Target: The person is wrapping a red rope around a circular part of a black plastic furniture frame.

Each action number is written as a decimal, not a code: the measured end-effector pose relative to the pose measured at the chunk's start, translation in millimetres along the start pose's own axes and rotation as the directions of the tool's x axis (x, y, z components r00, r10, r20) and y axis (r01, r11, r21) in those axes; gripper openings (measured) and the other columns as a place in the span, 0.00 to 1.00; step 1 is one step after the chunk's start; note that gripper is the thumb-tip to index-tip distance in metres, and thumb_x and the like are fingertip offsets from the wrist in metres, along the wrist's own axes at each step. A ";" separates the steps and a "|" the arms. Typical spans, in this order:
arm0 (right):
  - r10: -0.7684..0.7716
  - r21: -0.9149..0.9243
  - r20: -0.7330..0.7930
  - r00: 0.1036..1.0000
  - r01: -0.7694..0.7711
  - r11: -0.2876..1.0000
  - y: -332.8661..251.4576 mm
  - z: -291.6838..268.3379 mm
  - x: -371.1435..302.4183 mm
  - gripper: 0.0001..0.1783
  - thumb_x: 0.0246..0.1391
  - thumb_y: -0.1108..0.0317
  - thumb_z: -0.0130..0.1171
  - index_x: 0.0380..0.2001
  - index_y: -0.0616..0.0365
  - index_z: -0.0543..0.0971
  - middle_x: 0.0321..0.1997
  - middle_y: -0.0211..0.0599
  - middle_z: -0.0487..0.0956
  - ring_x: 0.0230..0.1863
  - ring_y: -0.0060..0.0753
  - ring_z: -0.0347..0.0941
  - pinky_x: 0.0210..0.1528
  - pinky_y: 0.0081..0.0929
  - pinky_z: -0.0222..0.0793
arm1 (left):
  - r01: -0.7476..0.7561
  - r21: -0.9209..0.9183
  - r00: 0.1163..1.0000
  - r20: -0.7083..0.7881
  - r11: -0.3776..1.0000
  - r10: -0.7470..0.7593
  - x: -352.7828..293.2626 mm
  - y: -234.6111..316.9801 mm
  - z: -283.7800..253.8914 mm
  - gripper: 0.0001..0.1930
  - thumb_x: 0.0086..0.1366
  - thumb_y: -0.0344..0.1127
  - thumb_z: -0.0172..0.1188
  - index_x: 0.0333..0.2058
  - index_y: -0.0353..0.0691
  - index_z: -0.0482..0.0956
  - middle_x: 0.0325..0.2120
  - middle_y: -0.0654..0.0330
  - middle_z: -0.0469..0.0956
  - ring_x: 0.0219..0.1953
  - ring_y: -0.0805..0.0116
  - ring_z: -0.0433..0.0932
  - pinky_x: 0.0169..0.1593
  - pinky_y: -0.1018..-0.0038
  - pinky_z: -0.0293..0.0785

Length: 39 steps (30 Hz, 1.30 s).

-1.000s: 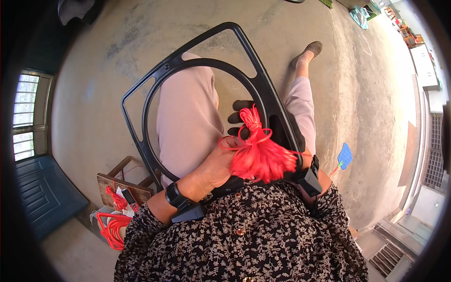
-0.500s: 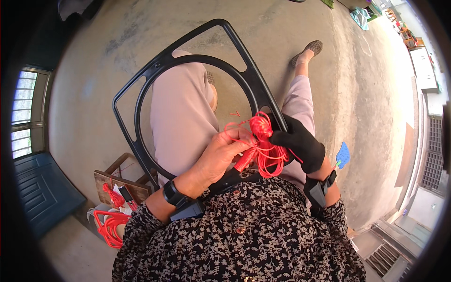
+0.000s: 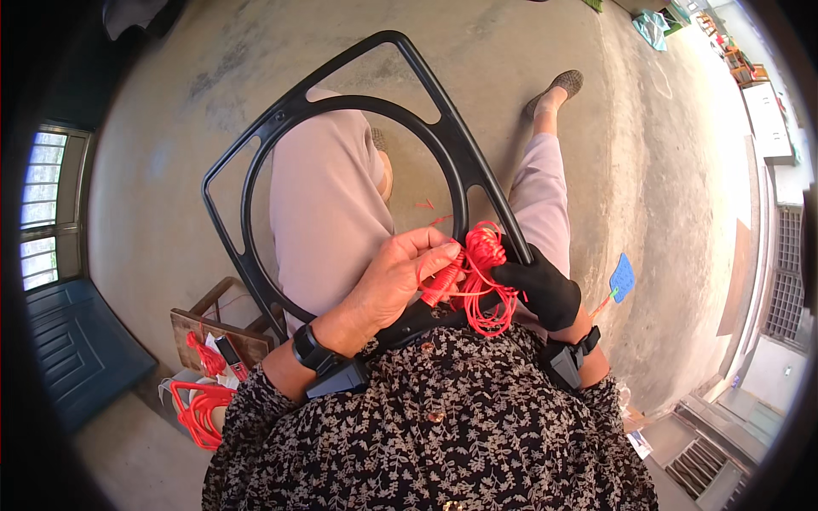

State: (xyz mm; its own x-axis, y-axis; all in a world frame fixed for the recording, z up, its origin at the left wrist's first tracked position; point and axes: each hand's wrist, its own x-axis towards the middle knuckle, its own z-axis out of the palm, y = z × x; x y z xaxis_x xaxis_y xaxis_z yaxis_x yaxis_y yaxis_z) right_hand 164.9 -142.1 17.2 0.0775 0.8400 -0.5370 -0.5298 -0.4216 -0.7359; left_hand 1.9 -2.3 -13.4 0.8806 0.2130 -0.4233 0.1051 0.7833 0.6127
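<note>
The left hand (image 3: 383, 277) pinches red cord (image 3: 486, 246); the gloved right hand (image 3: 548, 291) curls round the black frame (image 3: 450, 134). Slack loops (image 3: 479, 305) between them could tangle if pulled.

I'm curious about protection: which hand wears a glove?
The right hand: it wears a black glove, while the left hand, at the red cord, is bare.

A barred window (image 3: 45, 166) stands left, blue flyswatter (image 3: 623, 276) right.
</note>
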 end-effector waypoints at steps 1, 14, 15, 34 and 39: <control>0.017 -0.051 -0.020 1.000 -0.018 0.999 3.0 -3.6 1.3 0.23 0.55 0.67 0.56 0.52 0.64 0.69 0.44 0.30 0.75 0.45 0.19 0.69 0.50 0.21 0.64 | 0.012 0.009 1.000 -0.004 1.000 -0.012 -0.8 2.8 1.8 0.09 0.66 0.36 0.53 0.34 0.36 0.72 0.25 0.59 0.76 0.22 0.77 0.73 0.27 0.81 0.71; -0.043 0.255 -0.121 0.992 0.073 0.964 36.4 -20.2 -0.4 0.24 0.64 0.55 0.38 0.51 0.63 0.69 0.45 0.36 0.75 0.44 0.24 0.72 0.48 0.24 0.68 | 0.006 -0.032 1.000 0.011 0.999 -0.006 -1.0 4.9 2.9 0.09 0.67 0.36 0.52 0.32 0.36 0.72 0.22 0.61 0.75 0.22 0.77 0.73 0.29 0.81 0.72; -0.043 0.255 -0.119 0.992 0.072 0.964 33.3 -16.4 1.6 0.24 0.64 0.55 0.38 0.51 0.63 0.69 0.45 0.36 0.75 0.44 0.24 0.72 0.48 0.24 0.68 | 0.005 -0.032 1.000 0.010 0.999 -0.005 -1.7 5.1 2.4 0.09 0.67 0.36 0.52 0.32 0.36 0.72 0.22 0.61 0.75 0.22 0.77 0.73 0.29 0.81 0.72; -0.055 0.354 -0.539 0.840 0.285 0.891 19.2 -45.2 -4.0 0.23 0.57 0.53 0.53 0.42 0.66 0.72 0.23 0.31 0.72 0.23 0.26 0.70 0.28 0.26 0.70 | 0.040 -0.059 0.999 -0.030 0.997 -0.042 -5.6 11.3 3.4 0.09 0.66 0.37 0.52 0.33 0.36 0.72 0.25 0.58 0.76 0.22 0.77 0.74 0.28 0.81 0.73; -0.073 0.462 -0.483 0.873 0.324 0.826 23.2 -65.8 -5.9 0.23 0.57 0.53 0.53 0.41 0.66 0.73 0.23 0.30 0.72 0.23 0.25 0.70 0.28 0.25 0.69 | 0.041 -0.062 0.998 -0.039 0.997 -0.043 -5.5 12.4 5.6 0.09 0.66 0.37 0.52 0.34 0.35 0.72 0.25 0.59 0.75 0.22 0.77 0.73 0.28 0.80 0.72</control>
State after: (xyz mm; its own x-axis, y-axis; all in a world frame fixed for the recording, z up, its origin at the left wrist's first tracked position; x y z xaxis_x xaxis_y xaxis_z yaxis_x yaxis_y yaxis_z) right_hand 207.8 -179.3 -23.9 0.5139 0.5990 -0.6141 -0.8021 0.0819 -0.5915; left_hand 1.0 3.0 0.3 0.8566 0.2013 -0.4751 0.1120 0.8262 0.5521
